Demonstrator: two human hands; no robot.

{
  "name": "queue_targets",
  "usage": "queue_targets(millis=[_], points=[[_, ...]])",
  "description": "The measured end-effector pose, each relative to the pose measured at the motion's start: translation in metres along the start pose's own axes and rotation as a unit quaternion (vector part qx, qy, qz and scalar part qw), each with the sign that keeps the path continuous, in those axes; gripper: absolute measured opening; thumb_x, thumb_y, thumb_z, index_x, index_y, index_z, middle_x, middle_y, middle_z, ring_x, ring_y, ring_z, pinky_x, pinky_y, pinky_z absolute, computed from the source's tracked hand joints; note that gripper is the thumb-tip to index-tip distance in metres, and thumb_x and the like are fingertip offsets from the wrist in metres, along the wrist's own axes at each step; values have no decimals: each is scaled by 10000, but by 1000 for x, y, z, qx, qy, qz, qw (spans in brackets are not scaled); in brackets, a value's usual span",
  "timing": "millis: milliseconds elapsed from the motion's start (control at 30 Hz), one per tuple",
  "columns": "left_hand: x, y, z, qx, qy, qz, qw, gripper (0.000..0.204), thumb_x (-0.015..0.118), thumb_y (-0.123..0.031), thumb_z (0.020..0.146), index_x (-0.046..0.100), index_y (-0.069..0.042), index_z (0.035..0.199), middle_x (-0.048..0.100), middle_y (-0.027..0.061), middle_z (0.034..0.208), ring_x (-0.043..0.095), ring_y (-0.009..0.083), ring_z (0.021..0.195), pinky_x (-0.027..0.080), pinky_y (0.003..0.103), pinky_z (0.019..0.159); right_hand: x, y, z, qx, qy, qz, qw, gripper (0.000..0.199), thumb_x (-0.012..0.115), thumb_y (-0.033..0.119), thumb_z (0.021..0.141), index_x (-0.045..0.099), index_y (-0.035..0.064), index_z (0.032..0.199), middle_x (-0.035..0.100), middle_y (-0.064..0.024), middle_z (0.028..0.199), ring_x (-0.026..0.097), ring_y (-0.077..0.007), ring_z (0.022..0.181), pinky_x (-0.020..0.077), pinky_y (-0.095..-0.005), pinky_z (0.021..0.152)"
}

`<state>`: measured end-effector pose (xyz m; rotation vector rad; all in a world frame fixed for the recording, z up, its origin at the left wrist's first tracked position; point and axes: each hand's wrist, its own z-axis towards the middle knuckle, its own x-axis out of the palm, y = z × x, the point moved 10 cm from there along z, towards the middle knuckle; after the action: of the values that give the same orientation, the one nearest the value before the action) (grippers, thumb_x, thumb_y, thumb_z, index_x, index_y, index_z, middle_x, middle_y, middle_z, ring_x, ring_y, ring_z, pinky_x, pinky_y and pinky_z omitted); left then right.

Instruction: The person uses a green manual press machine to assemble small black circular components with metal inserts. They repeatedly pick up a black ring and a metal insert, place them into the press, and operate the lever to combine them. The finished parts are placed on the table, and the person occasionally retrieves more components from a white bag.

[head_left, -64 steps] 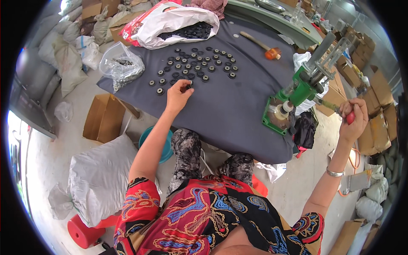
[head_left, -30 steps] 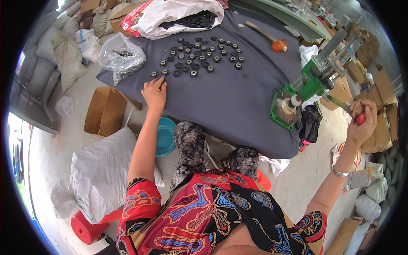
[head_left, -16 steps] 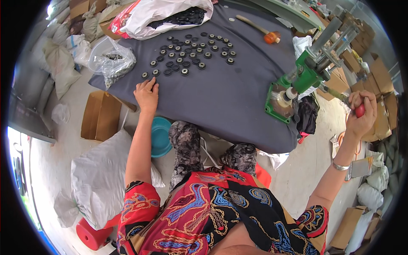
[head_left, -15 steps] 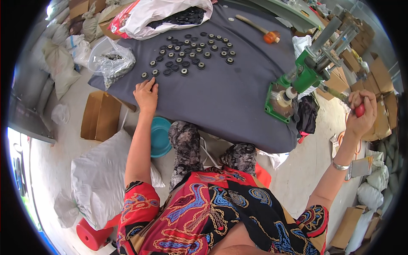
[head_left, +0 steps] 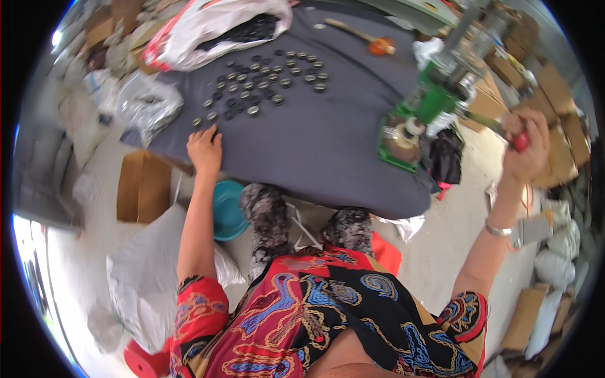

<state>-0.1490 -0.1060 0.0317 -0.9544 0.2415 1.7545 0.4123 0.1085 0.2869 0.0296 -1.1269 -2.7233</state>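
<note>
My left hand [head_left: 205, 151] rests on the dark grey cloth at the near left of the table, fingers stretched out, with nothing visible in them. Its fingertips are next to a small black round piece with a metal ring [head_left: 212, 116], the nearest of several spread across the cloth; whether they touch is too blurred to tell. My right hand [head_left: 527, 143] is wrapped around the red knob [head_left: 521, 141] on the lever of a green hand press [head_left: 428, 101]. The press stands at the table's right edge, its round base plate showing.
A white-and-red sack [head_left: 208, 38] of black parts and a clear plastic bag [head_left: 148, 107] of small metal parts lie on the left. A wooden-handled hammer [head_left: 381, 46] lies at the back. Below the table edge are a teal basin [head_left: 228, 211] and a cardboard box [head_left: 144, 187].
The whole view has shifted, moving table and press leftward in the picture. My left hand stays by the nearest round pieces, and my right hand keeps its hold on the red knob.
</note>
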Motion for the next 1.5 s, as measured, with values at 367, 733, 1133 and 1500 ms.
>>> queue_targets(millis=[367,733,1133,1500], points=[[63,-324,-8,95,156,-444,877,500,772,-94,702,610,-56,1173,653,169,983,633,313,881,517,389,776,12,-17,54,43,55,47,996,201,455,98,918,579,-58,891,454,-62,609,407,-150,536,387,-323,574],[106,-407,-13,136,213,-386,887,618,771,-109,713,515,-12,1267,670,150,1028,598,331,1014,463,432,872,20,-9,51,19,76,37,996,251,518,227,909,612,5,839,531,-72,595,536,-164,472,441,-247,461],[120,-401,-13,100,199,-468,855,584,767,-98,700,533,11,1223,676,173,1034,638,366,942,488,427,838,21,1,-81,-86,21,-39,995,154,474,56,861,580,-49,822,524,-90,600,479,-162,527,444,-318,562],[75,-245,34,97,43,-139,985,418,681,-116,770,598,-63,1176,578,149,1272,536,346,1131,425,466,938,34,-10,-135,-208,128,-111,963,84,502,0,819,573,-39,796,536,-103,620,505,-196,563,482,-375,625]])
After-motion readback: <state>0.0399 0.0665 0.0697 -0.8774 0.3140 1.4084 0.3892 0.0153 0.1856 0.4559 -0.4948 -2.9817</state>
